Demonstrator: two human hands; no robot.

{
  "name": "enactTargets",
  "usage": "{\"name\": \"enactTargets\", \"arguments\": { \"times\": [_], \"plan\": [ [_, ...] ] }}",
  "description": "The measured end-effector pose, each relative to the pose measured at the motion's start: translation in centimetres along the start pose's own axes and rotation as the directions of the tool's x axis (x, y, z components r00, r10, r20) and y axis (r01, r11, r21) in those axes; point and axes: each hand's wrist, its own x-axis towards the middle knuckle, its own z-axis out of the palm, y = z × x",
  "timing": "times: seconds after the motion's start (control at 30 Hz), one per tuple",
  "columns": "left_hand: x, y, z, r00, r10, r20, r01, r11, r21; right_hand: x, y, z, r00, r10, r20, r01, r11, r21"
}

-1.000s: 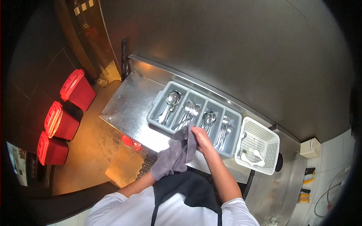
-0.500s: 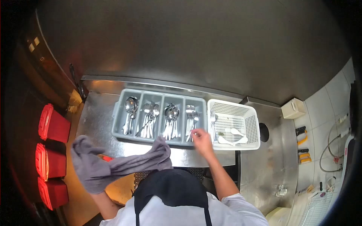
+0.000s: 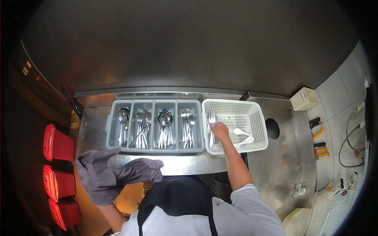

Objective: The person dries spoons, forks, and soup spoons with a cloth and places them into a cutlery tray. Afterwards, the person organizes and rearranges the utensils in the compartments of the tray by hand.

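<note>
My left hand [image 3: 103,173] is wrapped in a grey cloth [image 3: 138,170], which hides its fingers; the cloth hangs in front of the counter. Inside the left end of a white perforated basket [image 3: 263,122], my right hand [image 3: 219,130] has its fingers closed on a fork [image 3: 212,118]. More cutlery handles lie beneath that hand, partly covered. Two white soup spoons [image 3: 247,140] rest at the basket's right. Left of it stands a grey cutlery tray [image 3: 151,103] with large spoons [image 3: 123,115], forks [image 3: 144,120], smaller spoons [image 3: 165,120] and more forks [image 3: 187,124] in separate compartments.
Tray and basket sit side by side on a steel counter [image 3: 181,165] against a steel wall. Red lidded bins [image 3: 59,142] stand at the left. Right of the basket is a dark round hole [image 3: 272,128]. Yellow-handled tools [image 3: 321,151] and a hose [image 3: 346,149] are farther right.
My right hand has moved from the tray's rightmost compartment into the white basket and closed on a fork. The cloth on my left hand has shifted and bunched. The view has moved slightly.
</note>
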Motion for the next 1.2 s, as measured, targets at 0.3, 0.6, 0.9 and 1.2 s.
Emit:
{"name": "enactTargets", "arguments": {
  "times": [0.3, 0.6, 0.9, 1.2],
  "plan": [
    [-0.1, 2.7, -0.4, 0.996, 0.066, 0.066, -0.067, 0.998, 0.018, 0.5, -1.2, 0.0, 0.989, 0.138, -0.043, -0.139, 0.990, -0.012],
    [-2.8, 1.5, 4.5, 0.892, -0.403, 0.205, 0.433, 0.631, -0.644, 0.9, -2.0, -0.5, 0.991, 0.102, -0.084, -0.110, 0.989, -0.100],
    [-0.5, 7.1, 5.0, 0.578, -0.400, 0.711, 0.747, -0.091, -0.659, -0.4, 0.6, -7.3, 0.937, -0.147, -0.317, 0.243, 0.926, 0.289],
    [-4.0, 8.3, 17.9, 0.800, 0.570, 0.188, -0.428, 0.761, -0.487, -18.6, -14.9, -12.0, 0.868, -0.410, 0.282, 0.047, 0.632, 0.774]
  ]
}}
